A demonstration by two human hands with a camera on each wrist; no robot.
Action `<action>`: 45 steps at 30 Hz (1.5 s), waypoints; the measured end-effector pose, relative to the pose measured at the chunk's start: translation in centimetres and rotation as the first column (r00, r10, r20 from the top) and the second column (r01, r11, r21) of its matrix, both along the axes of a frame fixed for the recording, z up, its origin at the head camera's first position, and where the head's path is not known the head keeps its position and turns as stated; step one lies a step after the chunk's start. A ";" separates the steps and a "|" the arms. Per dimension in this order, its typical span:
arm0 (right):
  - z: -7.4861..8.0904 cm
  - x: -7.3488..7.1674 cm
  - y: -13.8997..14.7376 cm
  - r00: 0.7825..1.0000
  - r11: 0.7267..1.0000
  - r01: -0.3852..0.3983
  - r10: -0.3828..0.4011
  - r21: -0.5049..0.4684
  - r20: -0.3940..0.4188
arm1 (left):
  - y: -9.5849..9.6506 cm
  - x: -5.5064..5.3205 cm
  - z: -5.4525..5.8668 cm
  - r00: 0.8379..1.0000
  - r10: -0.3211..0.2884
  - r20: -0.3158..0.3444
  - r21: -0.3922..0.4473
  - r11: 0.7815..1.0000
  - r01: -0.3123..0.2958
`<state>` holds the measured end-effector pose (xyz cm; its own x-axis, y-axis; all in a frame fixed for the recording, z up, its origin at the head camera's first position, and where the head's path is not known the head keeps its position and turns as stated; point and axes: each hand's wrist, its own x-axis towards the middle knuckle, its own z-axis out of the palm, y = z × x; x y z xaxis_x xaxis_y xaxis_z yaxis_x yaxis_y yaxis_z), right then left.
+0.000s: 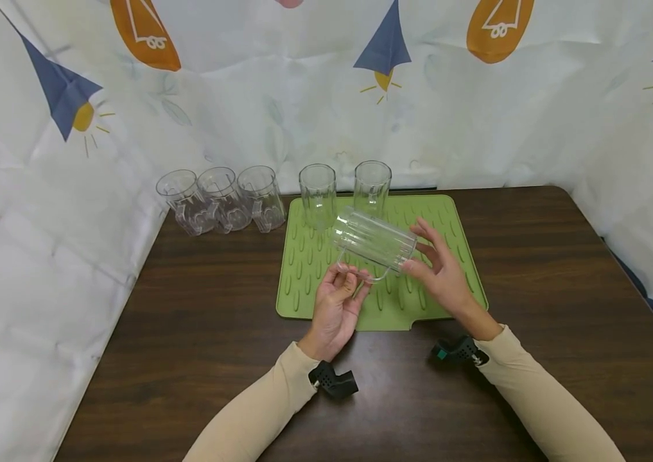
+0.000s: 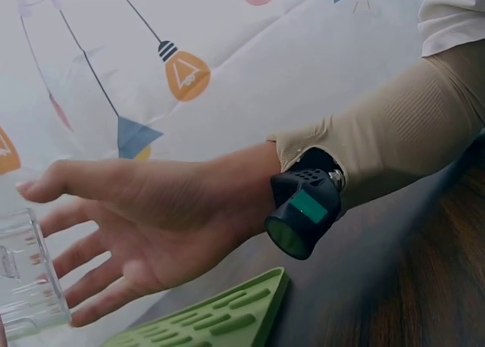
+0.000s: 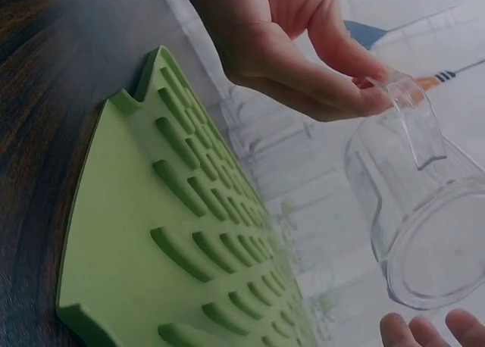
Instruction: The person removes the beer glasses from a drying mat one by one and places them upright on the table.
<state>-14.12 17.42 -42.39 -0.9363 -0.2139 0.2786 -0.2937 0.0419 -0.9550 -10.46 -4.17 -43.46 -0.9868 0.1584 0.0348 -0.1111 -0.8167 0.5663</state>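
Note:
A clear mug (image 1: 374, 239) is tilted nearly onto its side above the green drying mat (image 1: 297, 301). My left hand (image 1: 339, 311) pinches its handle between thumb and fingers, which the right wrist view shows as a hand (image 3: 303, 59) at the handle. Around the mug's right end, my right hand (image 1: 440, 276) has its thumb and fingers spread. The left wrist view shows this right hand (image 2: 144, 233) with extended fingers beside the mug (image 2: 26, 279); any contact is hard to tell. Only its fingertips (image 3: 428, 333) appear in the right wrist view, below the mug.
Two clear mugs (image 1: 317, 196) (image 1: 372, 187) stand along the mat's back edge. Left of the mat, three more (image 1: 193, 208) (image 1: 228, 204) (image 1: 265, 202) stand in a row on the dark wooden table (image 1: 205, 308). A patterned white curtain (image 1: 234, 96) hangs behind.

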 end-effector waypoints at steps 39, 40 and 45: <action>0.8 -0.2 7.6 0.980 0.803 0.197 -0.146 0.563 -0.136 | -3.7 -0.9 1.5 0.987 0.054 -0.150 -0.154 0.985 -0.078; 0.8 -0.2 7.7 0.980 0.788 0.200 -0.147 0.582 -0.137 | -3.9 -0.9 1.6 0.987 0.054 -0.154 -0.161 0.984 -0.079; 0.4 -0.1 8.4 0.981 0.724 0.192 -0.147 0.663 -0.124 | -4.5 -1.0 1.7 0.983 0.047 -0.177 -0.186 0.979 -0.080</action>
<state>-14.19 25.81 -41.96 -0.9621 -0.2053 0.1796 -0.2728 0.7172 -0.6413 -11.44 -8.66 -41.74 -0.9770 0.1156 0.1792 0.0497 -0.6937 0.7185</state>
